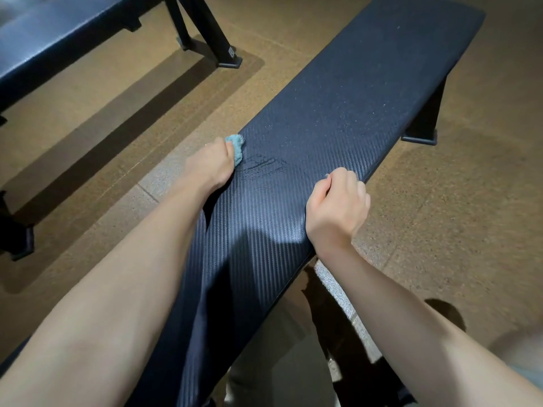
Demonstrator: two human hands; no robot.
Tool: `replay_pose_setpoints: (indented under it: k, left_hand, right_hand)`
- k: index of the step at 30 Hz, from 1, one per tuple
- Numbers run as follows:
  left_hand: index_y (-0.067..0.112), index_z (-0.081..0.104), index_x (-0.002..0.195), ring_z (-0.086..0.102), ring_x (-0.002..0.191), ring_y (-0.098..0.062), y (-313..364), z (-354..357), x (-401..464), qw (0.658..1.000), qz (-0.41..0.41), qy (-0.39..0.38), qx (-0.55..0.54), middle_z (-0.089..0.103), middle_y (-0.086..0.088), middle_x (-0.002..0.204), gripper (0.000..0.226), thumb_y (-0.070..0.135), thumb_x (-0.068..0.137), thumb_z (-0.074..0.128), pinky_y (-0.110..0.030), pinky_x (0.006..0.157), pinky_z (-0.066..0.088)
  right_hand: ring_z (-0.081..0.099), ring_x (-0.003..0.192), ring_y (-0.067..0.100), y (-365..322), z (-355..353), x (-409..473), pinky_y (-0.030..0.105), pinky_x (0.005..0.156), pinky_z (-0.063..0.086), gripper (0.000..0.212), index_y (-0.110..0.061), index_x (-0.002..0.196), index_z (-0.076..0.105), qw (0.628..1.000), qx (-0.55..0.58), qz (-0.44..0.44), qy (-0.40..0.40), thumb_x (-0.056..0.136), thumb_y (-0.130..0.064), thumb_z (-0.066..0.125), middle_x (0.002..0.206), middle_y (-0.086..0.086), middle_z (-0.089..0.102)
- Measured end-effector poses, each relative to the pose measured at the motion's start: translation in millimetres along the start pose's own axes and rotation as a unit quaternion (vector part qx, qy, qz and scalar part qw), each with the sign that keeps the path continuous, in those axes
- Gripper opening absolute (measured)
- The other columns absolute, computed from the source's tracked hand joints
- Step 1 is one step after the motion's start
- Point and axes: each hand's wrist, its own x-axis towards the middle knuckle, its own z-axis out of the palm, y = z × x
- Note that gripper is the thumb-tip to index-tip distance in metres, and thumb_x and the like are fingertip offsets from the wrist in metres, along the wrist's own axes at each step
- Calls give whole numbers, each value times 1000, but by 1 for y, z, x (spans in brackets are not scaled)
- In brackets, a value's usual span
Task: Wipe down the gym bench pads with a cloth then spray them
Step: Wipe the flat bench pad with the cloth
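Observation:
A long dark bench pad (346,92) with a ribbed texture runs from the bottom centre up to the top right. My left hand (210,165) grips a small teal cloth (236,146) and holds it against the pad's left edge, near a faint embossed logo (261,167). My right hand (338,207) is curled into a loose fist at the pad's right edge, and nothing shows in it. No spray bottle is in view.
A second dark bench (58,45) stands at the top left, its black metal legs (211,33) on the brown speckled floor (455,201). The near bench's foot (420,136) sits on the floor at right. Open floor lies between the two benches.

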Motion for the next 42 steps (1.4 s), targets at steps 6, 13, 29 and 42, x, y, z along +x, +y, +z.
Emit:
replay_pose_setpoints:
  k: [6, 13, 29, 42]
  left_hand:
    - [6, 45, 134, 53, 124, -39, 31, 7, 10, 1000, 17, 8, -14, 52, -21, 138, 46, 36, 109, 20, -49, 97, 40]
    - [19, 9, 165, 1, 159, -21, 34, 22, -44, 988, 147, 3, 47, 3, -5, 173, 57, 36, 112, 18, -45, 129, 2]
    - [14, 17, 164, 3, 160, -24, 65, 57, -196, 959, 277, 3, 65, 9, -7, 172, 61, 39, 108, 22, -48, 129, 10]
    - [1, 12, 162, 14, 157, -35, 163, 81, -121, 955, 236, 82, 162, 14, -22, 169, 62, 18, 108, 39, -49, 127, 20]
  right_hand:
    - [53, 77, 32, 1, -3, 1, 41, 73, 37, 20, -13, 80, 52, 999, 27, 9, -15, 96, -22, 43, 80, 7, 58]
    - [49, 80, 22, 6, -16, 5, 40, 80, 38, 19, -19, 83, 43, 995, 52, -12, -81, 101, -21, 39, 82, -4, 50]
    - [54, 89, 24, 57, -37, 85, 40, 78, 39, 26, -14, 89, 52, 925, 229, 185, -239, 100, -30, 35, 85, -3, 56]
    - [51, 67, 23, 71, -30, 109, 40, 66, 41, 18, -15, 72, 51, 886, 312, 223, -262, 85, -20, 40, 69, 4, 54]
